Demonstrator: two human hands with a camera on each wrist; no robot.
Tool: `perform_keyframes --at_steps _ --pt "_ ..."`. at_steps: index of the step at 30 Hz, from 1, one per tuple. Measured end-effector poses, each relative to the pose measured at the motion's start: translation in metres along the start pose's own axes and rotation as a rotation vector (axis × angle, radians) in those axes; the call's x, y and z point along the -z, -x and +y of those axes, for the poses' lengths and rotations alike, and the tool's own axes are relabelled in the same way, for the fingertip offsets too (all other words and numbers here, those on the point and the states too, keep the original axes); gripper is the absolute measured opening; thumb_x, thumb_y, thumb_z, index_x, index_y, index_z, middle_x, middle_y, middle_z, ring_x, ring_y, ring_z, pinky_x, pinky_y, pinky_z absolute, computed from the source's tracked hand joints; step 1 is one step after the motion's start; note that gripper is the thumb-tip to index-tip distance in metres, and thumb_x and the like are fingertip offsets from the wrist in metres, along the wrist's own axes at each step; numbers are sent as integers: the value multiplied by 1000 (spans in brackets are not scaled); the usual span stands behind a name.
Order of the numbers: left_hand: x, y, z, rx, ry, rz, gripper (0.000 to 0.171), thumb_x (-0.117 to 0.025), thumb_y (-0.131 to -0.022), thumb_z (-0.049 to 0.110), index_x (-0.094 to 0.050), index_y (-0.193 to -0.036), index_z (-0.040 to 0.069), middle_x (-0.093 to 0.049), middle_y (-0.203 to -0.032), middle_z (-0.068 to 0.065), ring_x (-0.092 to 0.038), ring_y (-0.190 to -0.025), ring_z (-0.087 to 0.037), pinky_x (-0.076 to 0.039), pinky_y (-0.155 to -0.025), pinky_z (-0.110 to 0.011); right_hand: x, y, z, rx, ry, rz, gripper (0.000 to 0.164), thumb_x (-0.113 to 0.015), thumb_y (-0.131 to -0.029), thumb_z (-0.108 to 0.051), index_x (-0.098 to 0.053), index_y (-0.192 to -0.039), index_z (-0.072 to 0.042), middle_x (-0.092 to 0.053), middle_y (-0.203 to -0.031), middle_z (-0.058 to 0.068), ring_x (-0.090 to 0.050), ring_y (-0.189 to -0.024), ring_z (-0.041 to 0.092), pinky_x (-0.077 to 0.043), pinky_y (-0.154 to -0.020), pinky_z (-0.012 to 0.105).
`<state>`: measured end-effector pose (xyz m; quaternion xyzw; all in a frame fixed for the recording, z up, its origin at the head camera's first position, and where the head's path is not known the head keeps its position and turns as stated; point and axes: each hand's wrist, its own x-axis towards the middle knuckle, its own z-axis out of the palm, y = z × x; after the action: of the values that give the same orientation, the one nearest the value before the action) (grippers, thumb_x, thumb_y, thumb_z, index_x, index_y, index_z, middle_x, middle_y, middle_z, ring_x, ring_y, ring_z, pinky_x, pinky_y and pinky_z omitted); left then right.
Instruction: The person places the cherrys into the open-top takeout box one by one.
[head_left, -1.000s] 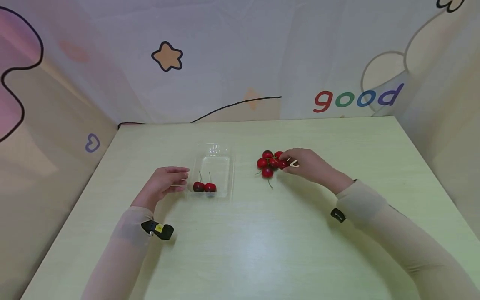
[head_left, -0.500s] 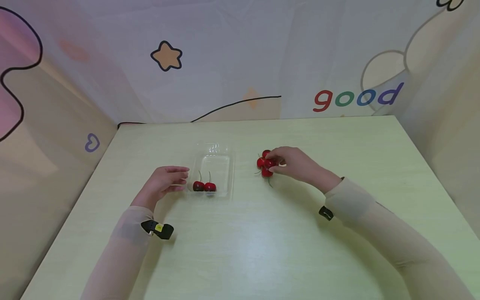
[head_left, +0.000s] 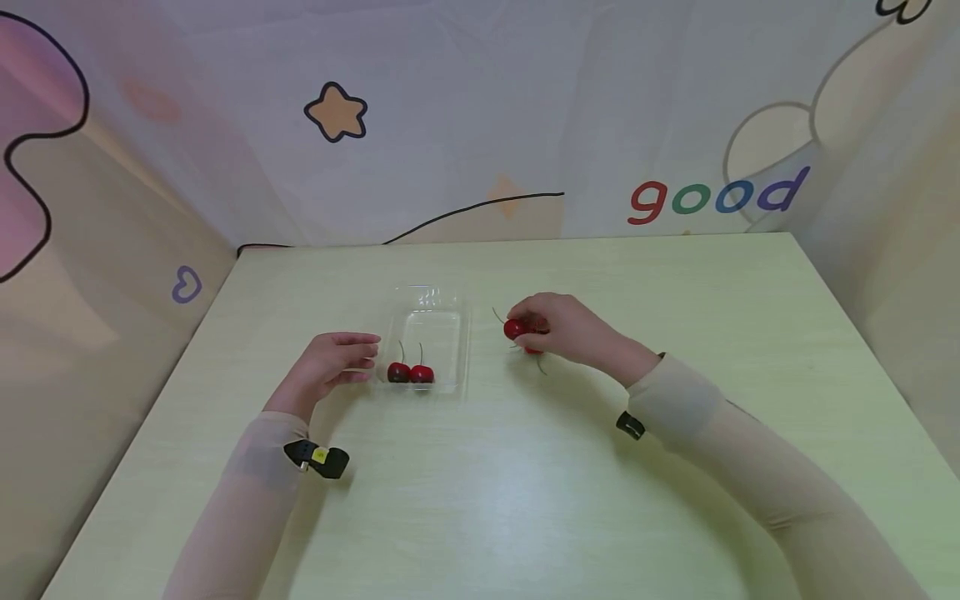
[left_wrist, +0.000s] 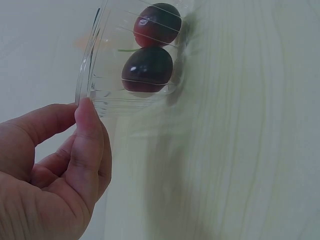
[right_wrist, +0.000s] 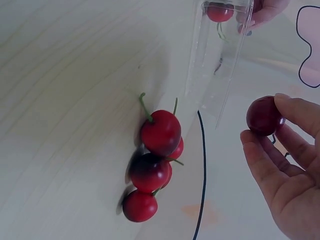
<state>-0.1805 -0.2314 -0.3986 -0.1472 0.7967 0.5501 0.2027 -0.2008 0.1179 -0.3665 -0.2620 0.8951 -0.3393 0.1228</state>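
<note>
- Your right hand (head_left: 566, 327) pinches one dark cherry (right_wrist: 264, 116), thumb and fingertips closed to its width.
- In the head view, the clear tray (head_left: 444, 337) lies at nine o'clock from that grip, long axis running twelve to six.
- Your left hand (head_left: 337, 362) is nearer, pinching its eight-o'clock edge.
- A pair of cherries (head_left: 422, 374) sits inside, at six.
</note>
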Motion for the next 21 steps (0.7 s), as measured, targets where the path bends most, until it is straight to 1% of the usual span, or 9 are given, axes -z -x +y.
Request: perform_keyframes --at_steps 3,11,15,21 --pt "-1 0 0 0 -2 1 44 -55 -106 15 -52 -147 -1 -58 -142 -23 -61 -91 -10 -58 -74 -14 -2 -1 -5 8 -6 -7 37 -72 -95 -10 -65 -129 0 -69 -124 18 -65 -110 31 -57 -98 46" --pt "-1 0 -1 6 3 2 46 -57 -105 16 -51 -148 0 -57 -144 -23 -62 -92 -10 -58 -74 -14 -11 -10 -17 18 30 -34 38 -73 -95 -14 -66 -131 -3 -70 -125 14 -65 -109 28 -58 -96 40" --pt "-1 0 -1 8 -1 1 46 -57 -105 17 -51 -148 0 -57 -144 -22 -62 -91 -9 -58 -75 -14 -13 -14 -24 38 42 -47 37 -72 -95 -13 -66 -130 -3 -70 -124 13 -66 -110 28 -58 -98 41" --pt "-1 -1 0 0 -10 1 46 -57 -105 17 -52 -147 1 -58 -142 -22 -62 -91 -9 -58 -74 -14 -16 -22 -31 58 25 -60 33 -72 -95 -12 -67 -127 -4 -71 -123 12 -67 -113 27 -57 -103 42"
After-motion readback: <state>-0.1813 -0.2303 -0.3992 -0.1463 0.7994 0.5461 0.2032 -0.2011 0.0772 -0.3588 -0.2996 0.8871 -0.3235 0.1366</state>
